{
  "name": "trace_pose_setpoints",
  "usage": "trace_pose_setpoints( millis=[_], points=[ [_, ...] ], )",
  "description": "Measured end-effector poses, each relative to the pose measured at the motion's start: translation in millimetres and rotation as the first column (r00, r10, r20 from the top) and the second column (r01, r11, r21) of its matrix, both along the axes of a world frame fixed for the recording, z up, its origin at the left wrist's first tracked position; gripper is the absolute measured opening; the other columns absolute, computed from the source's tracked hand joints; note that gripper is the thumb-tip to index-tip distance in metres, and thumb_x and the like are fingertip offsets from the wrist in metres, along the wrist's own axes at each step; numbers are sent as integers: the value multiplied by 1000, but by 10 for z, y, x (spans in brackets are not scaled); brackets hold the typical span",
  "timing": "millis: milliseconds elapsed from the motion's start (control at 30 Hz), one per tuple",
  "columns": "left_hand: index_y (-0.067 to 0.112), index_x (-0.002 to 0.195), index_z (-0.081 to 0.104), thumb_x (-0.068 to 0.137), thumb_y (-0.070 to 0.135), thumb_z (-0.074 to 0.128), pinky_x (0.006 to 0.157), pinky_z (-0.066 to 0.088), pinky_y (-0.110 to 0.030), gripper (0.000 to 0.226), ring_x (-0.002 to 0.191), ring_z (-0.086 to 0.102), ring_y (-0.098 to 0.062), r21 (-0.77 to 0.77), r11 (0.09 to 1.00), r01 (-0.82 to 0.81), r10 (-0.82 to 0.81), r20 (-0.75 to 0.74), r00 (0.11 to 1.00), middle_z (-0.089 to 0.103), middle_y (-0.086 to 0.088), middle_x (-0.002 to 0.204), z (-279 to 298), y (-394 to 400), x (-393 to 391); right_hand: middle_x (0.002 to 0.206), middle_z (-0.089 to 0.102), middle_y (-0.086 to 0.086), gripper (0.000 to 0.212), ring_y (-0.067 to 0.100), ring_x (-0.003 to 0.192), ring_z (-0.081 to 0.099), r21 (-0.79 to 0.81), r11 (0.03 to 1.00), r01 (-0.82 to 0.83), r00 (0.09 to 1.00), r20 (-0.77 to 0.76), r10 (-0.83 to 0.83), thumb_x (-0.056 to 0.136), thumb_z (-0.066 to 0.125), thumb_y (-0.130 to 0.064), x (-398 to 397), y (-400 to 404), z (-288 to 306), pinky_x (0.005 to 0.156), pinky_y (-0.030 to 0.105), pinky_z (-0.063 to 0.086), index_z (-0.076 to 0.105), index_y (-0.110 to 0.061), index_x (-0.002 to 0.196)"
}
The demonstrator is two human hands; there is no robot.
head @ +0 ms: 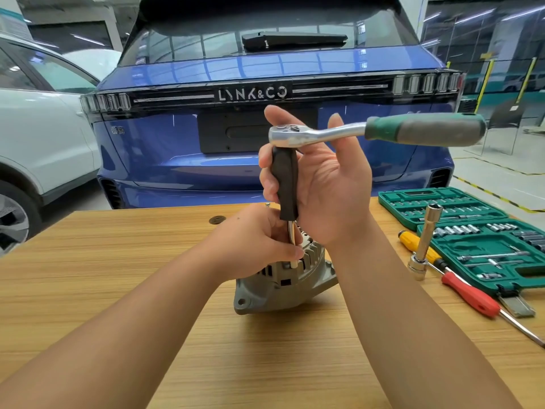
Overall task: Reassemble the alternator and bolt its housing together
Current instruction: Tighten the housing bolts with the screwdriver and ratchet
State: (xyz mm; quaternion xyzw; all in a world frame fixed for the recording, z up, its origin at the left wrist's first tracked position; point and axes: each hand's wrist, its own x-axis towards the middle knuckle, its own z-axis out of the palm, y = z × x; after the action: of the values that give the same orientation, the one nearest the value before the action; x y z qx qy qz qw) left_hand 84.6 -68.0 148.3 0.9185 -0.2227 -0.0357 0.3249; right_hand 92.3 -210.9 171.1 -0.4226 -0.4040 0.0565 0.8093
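From the head camera, the alternator [283,278] sits on the wooden table [118,290]. Above it, the left hand [259,240] pinches the driver's steel shaft [291,234] at its housing; the right hand [321,184] grasps the black driver handle [284,184] under the ratchet [368,131]. Right of the alternator lies the green socket case [472,231].

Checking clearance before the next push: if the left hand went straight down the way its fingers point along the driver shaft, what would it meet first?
Most likely the alternator: the left hand pinches the shaft just above its finned top, with the wooden table beneath it. Depth is hard to judge.
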Motion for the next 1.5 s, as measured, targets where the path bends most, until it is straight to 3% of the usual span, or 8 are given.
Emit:
trace_pose_setpoints(
  millis=[300,767,933,1033,1100,1233,1300,1500],
  points=[
    [33,83,74,88,31,78,89,58,-49,7,83,73,-14,-1,1000,-23,23,8,1000,76,10,81,-6,2,-1,83,63,11,61,22,64,54,19,999,40,996,-82,-38,97,32,-57,-4,32,21,60,29,46,63,-8,118],
    [31,82,73,89,34,77,82,58,-45,9,79,70,-12,13,999,-38,37,28,999,75,10,79,-24,-2,-9,78,63,9,60,21,62,52,34,995,91,989,-123,-86,100,32,-56,-24,36,26,58,28,44,66,-7,111],
    [32,82,70,89,37,77,72,55,-33,11,74,67,-5,18,999,-40,39,36,999,73,15,78,-27,-5,4,78,64,10,59,21,61,54,45,994,98,985,-147,-90,99,37,-57,-4,21,38,58,28,47,68,-8,109],
    [31,80,70,89,36,77,78,58,-42,12,76,69,-9,13,999,-31,31,39,999,73,12,78,-24,-7,9,74,61,4,53,16,57,52,19,978,208,964,-170,-202,94,44,-57,7,48,64,55,23,43,60,-10,111],
    [29,85,72,89,34,77,85,59,-48,8,82,72,-14,3,1000,-21,21,34,999,75,10,81,-28,-8,9,69,58,-1,44,12,53,49,3,941,339,928,-168,-334,90,51,-54,0,86,74,51,21,39,59,-12,101],
    [31,98,74,90,36,77,87,59,-48,10,87,72,-12,-1,1000,-8,8,29,1000,76,12,87,-36,0,10,62,45,0,30,19,49,31,-52,768,638,767,-45,-640,90,71,-40,-77,175,54,45,23,32,57,-16,80],
    [33,101,74,91,38,76,88,59,-48,11,89,72,-11,7,1000,-3,3,28,1000,76,13,89,-38,-4,9,61,39,2,26,28,55,24,-49,741,670,741,-24,-671,91,74,-31,-112,200,53,46,28,28,58,-16,77],
    [32,104,73,93,40,73,86,59,-49,13,88,71,-12,43,999,-21,20,25,999,76,11,90,-20,-15,12,65,46,0,15,11,51,37,-67,785,616,783,-59,-620,97,67,-24,-83,179,48,46,22,35,64,-18,83]
  ],
)
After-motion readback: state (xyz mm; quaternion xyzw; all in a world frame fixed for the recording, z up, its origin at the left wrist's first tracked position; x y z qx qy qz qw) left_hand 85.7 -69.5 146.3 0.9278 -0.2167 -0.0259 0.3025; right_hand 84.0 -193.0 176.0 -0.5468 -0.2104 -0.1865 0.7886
